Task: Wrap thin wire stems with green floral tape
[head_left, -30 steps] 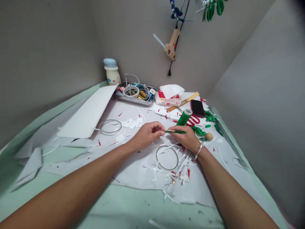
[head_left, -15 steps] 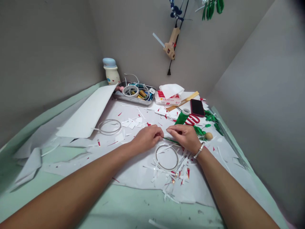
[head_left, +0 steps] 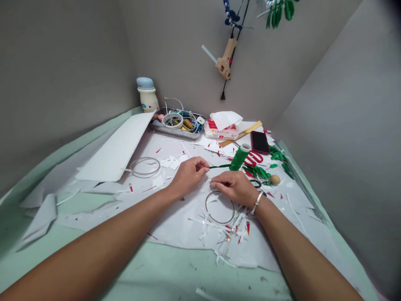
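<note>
My left hand [head_left: 191, 173] is closed in a pinch on one end of a thin green stem [head_left: 219, 166], which points right toward a spool of green thread [head_left: 239, 157]. My right hand [head_left: 234, 188] is lower and closer to me, thumb and fingers pressed together; what they hold, if anything, is too small to make out. Below its fingertips a thin wire ring [head_left: 234, 209] lies on the white paper [head_left: 184, 217]. Behind my right hand are glossy green leaves [head_left: 257, 171], a small round wooden ball [head_left: 275, 179] and part of a black scissor handle [head_left: 256, 183].
Red-handled scissors [head_left: 254, 158], a phone [head_left: 260, 142] and a tissue pack [head_left: 221, 128] lie farther back. A metal tray [head_left: 178, 132] holds spools and tape. White card [head_left: 115, 146] and a wire coil [head_left: 145, 167] are at left. A glue gun [head_left: 226, 58] hangs above.
My left hand has moved slightly up and left with the green stem, which now shows beyond its fingers. My right hand has shifted down and left, uncovering more leaves and a black handle.
</note>
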